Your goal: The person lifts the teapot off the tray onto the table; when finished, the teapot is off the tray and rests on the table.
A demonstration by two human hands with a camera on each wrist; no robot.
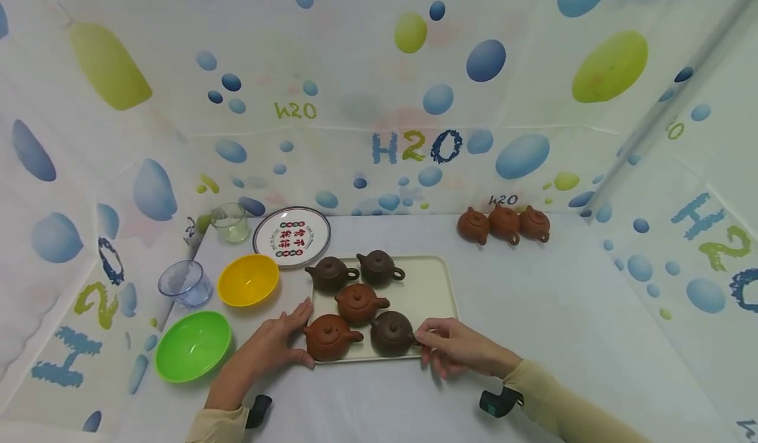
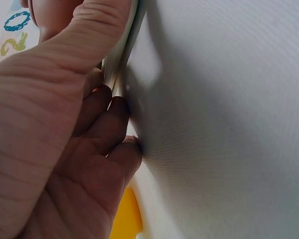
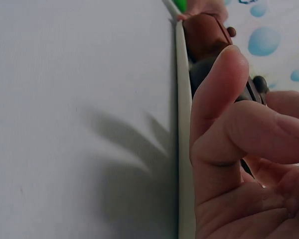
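A cream tray (image 1: 423, 291) holds several small lidded clay teapots. At its front right sits a dark brown teapot (image 1: 392, 333), and my right hand (image 1: 453, 344) pinches the part jutting from its right side. Beside it, at the front left, is a reddish-brown teapot (image 1: 329, 338). Another reddish-brown teapot (image 1: 357, 303) sits behind these two, and two dark teapots, one at the back left (image 1: 330, 274) and one beside it (image 1: 378, 267), stand farther back. My left hand (image 1: 274, 343) rests along the tray's left edge, thumb near the front corner, fingers extended.
Left of the tray are a green bowl (image 1: 194, 347), a yellow bowl (image 1: 249, 281), a bluish glass (image 1: 186, 285) and a clear glass (image 1: 231, 223). A printed white plate (image 1: 316, 235) lies behind. Three reddish-brown teapots (image 1: 504, 224) stand at the back right, near the patterned curtain.
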